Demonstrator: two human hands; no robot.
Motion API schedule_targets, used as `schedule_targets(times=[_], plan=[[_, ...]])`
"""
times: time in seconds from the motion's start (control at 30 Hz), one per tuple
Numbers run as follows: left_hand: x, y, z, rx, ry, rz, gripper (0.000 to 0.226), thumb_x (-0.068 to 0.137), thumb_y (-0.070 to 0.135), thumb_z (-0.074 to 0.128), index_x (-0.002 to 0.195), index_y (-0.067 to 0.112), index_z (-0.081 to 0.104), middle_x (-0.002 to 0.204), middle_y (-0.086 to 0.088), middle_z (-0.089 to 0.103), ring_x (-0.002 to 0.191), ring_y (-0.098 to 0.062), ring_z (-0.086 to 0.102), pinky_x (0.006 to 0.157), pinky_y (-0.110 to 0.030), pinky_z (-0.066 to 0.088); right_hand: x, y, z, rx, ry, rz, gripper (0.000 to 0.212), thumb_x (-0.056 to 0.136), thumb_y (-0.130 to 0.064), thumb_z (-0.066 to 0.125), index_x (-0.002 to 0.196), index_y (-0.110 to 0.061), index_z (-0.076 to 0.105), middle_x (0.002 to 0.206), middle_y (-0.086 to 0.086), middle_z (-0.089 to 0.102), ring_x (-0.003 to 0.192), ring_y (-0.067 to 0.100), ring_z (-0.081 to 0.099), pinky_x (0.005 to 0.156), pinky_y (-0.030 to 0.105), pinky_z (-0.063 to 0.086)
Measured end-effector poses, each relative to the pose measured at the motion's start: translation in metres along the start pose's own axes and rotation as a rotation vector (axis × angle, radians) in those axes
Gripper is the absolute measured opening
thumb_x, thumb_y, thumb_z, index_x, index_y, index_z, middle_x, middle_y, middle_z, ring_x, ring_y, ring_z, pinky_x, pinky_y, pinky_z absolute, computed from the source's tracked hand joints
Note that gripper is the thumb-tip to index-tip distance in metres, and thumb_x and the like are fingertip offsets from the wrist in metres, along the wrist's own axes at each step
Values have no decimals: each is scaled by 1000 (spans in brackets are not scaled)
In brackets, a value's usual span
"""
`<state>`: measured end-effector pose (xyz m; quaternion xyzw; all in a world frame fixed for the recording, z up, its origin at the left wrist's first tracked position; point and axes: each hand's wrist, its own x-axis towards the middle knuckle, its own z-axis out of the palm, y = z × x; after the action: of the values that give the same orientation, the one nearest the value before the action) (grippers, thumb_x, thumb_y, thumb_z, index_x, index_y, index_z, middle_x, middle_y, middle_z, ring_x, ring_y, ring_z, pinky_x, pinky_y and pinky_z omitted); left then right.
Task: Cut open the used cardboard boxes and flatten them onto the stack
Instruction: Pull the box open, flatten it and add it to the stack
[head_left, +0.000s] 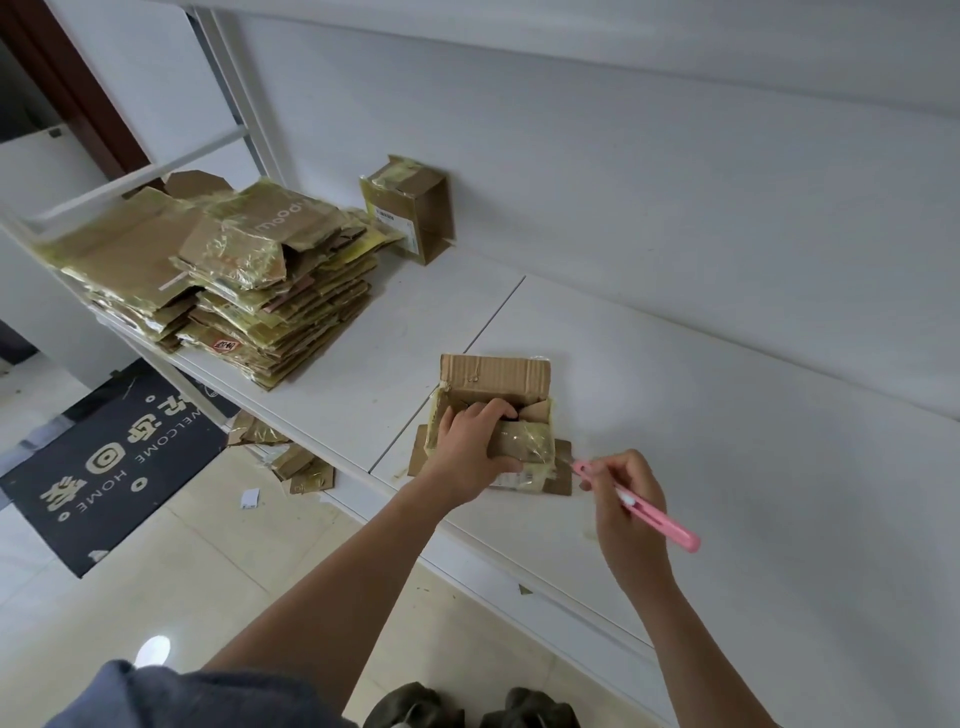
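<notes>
Small cardboard box (493, 415) sits near the front edge of the white desk (727, 415), top flaps open, far flap standing up, yellowed tape on its near face. Left hand (470, 452) grips the box's near wall: fingers (491, 410) curled over the rim into the opening, thumb pressed along the outer face. Right hand (626, 499) just right of the box, fingers pinching a pink utility knife (636, 504) pen-style; tip points at the box's lower right corner, contact cannot be told. Stack of flattened boxes (234, 280) lies well apart at the left end of the desk. One more uncut box (410, 208) stands against the wall behind it. Cardboard scraps (291, 457) and a black doormat (104, 462) on the floor below.
</notes>
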<state>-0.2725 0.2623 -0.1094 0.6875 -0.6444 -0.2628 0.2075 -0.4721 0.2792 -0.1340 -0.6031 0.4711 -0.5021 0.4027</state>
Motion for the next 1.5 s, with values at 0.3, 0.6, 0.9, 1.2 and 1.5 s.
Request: schedule_targets(times=[0.3,0.6,0.9,1.2,1.5], plan=[[2,-17,-26,181,-34,66,83,74,42,81,145,27,41,147,4,37,144,-18,14,119,-42,-7,18,34,-48,-1128,-246,79,30,93,-4,53,122,-11,56,110,6,57,102,23,55,77,32,49],[-4,-44,-62,-27,-153,-41,72,80,17,79,144,18,45,147,1,44,135,-17,39,114,-29,28,29,-7,-3,-675,-156,-114,33,94,-7,58,128,-8,59,118,9,58,113,24,55,94,29,44],[-6,-52,-60,-234,-76,-114,44,68,-2,83,105,7,63,112,-8,66,110,-27,59,95,-40,49,39,-21,59,-663,-398,-124,41,91,-19,69,128,-15,53,125,-1,51,119,18,37,96,34,43],[-6,-63,-80,-517,-383,-194,47,83,-11,58,117,21,61,145,5,45,136,-12,38,111,-33,36,8,-4,66,-648,-89,-397,28,63,18,80,68,-3,62,79,7,60,82,20,52,57,24,50],[-6,-58,-48,-67,-218,-13,64,79,13,78,133,29,48,157,14,25,136,-17,36,103,-28,38,-11,-7,43,-659,-173,-341,42,65,23,66,90,-9,74,100,2,66,99,12,59,82,24,59]])
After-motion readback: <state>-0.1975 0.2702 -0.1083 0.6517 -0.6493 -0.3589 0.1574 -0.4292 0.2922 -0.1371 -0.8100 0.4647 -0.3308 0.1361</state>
